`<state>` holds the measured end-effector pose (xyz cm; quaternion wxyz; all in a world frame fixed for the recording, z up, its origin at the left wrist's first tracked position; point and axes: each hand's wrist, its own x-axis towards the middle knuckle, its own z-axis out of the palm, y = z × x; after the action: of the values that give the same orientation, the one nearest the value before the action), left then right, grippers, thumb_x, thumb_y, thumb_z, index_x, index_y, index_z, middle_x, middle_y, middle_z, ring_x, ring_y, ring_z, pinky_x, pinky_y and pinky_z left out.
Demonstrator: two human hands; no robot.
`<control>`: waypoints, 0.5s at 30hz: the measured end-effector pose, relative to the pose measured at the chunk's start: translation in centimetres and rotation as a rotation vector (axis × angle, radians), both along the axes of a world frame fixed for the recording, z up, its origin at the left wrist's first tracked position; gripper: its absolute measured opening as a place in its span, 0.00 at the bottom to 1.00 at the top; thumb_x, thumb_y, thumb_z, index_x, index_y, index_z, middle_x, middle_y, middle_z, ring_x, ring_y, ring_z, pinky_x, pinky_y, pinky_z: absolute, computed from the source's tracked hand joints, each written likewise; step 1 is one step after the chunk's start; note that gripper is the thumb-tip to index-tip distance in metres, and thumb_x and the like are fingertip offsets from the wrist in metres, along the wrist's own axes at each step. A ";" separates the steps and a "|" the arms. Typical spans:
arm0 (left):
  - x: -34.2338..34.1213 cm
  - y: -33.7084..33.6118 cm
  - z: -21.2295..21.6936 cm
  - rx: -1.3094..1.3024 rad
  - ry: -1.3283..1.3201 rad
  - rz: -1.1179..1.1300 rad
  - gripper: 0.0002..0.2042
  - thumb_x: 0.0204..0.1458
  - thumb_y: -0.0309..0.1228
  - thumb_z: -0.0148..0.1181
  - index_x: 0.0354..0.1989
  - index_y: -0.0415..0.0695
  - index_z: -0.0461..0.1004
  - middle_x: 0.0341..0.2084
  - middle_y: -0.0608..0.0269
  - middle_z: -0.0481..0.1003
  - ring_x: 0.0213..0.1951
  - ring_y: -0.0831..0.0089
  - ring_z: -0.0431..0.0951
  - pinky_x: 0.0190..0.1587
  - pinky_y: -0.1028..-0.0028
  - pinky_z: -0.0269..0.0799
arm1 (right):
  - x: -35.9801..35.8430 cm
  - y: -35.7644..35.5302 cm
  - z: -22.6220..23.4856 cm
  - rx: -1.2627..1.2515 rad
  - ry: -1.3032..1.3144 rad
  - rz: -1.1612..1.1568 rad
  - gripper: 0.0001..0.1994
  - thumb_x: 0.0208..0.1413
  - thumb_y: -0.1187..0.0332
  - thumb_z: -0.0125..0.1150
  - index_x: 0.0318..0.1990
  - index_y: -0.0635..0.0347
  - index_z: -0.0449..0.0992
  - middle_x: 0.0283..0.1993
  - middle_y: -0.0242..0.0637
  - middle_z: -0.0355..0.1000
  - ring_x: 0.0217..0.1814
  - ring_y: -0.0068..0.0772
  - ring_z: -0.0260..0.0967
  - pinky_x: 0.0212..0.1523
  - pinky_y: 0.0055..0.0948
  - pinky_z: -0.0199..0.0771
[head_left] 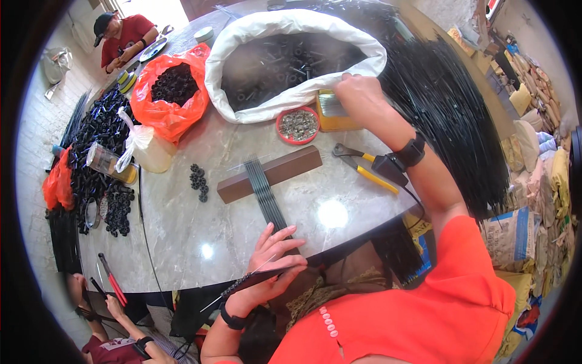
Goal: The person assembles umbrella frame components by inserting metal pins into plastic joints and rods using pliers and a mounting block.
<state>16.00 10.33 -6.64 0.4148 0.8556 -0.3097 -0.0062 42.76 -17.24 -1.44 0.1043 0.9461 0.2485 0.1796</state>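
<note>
My left hand [274,255] rests at the table's near edge and grips the near end of a bundle of thin black rods [262,185]. The bundle lies across a brown wooden block [291,168]. A thin wire sticks out below this hand. My right hand [359,91] reaches far across the table. Its fingers are bunched over a yellow box of thin metal pins [332,115], beside the rim of a big white sack [291,100] of black parts. What the fingers pinch is hidden. Both wrists wear black bands.
A red bowl of small metal bits [297,125], yellow-handled pliers [367,171], an orange bag of black rings [173,91], a plastic jar [109,162] and loose black rings [198,180] lie on the marble table [200,242]. Long black rods [448,103] are heaped at right. Other people work at the top left and bottom left.
</note>
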 end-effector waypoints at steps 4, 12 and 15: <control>0.0 0.0 0.0 0.002 0.001 0.000 0.07 0.49 0.28 0.70 0.37 0.51 0.81 0.51 0.63 0.78 0.65 0.56 0.70 0.72 0.46 0.51 | -0.6 0.2 0.7 0.018 -0.040 0.001 0.06 0.47 0.75 0.64 0.33 0.61 0.84 0.40 0.46 0.79 0.43 0.45 0.81 0.39 0.39 0.82; 0.1 -0.1 -0.5 -0.029 0.000 0.005 0.07 0.48 0.27 0.70 0.34 0.53 0.82 0.51 0.65 0.79 0.65 0.57 0.70 0.73 0.48 0.48 | -1.2 0.3 1.3 0.086 -0.070 0.082 0.06 0.50 0.74 0.61 0.37 0.59 0.77 0.38 0.43 0.75 0.41 0.45 0.79 0.40 0.39 0.80; 0.0 -0.1 -0.3 -0.027 -0.001 0.010 0.07 0.48 0.27 0.70 0.34 0.53 0.81 0.51 0.64 0.79 0.65 0.57 0.70 0.73 0.48 0.48 | -2.2 2.5 2.0 0.230 -0.080 0.283 0.03 0.53 0.72 0.60 0.34 0.58 0.76 0.35 0.42 0.74 0.40 0.45 0.78 0.40 0.40 0.79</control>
<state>16.02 10.25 -6.92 0.4259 0.8516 -0.3056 0.0006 40.52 -14.76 0.53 -0.0210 0.8994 0.3527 0.2574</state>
